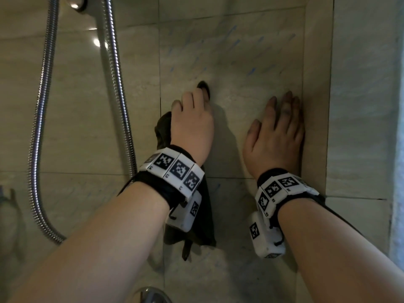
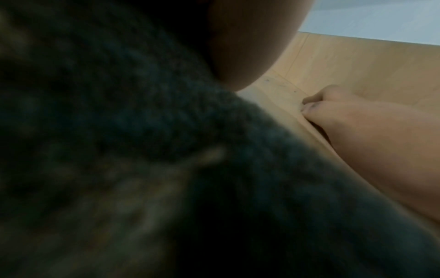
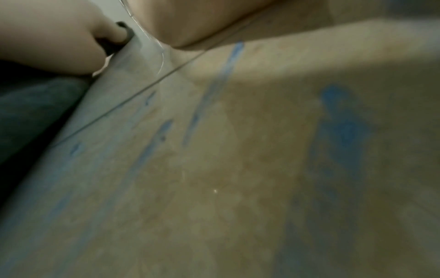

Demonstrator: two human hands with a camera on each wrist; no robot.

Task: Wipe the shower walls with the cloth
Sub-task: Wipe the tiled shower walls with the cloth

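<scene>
A dark olive cloth is pressed against the beige tiled shower wall under my left hand. The fingers curl over it and its loose end hangs below the wrist. Faint blue streaks mark the tile above both hands. My right hand lies flat on the same tile with its fingers straight, close to the corner, holding nothing. In the left wrist view the cloth fills most of the picture, with the right hand beyond it. The right wrist view shows blue streaks close up and the left hand on the cloth.
A metal shower hose loops down the left side, beside a second length of hose nearer the hands. A chrome fitting shows at the bottom edge. A tiled return juts out just right of the right hand.
</scene>
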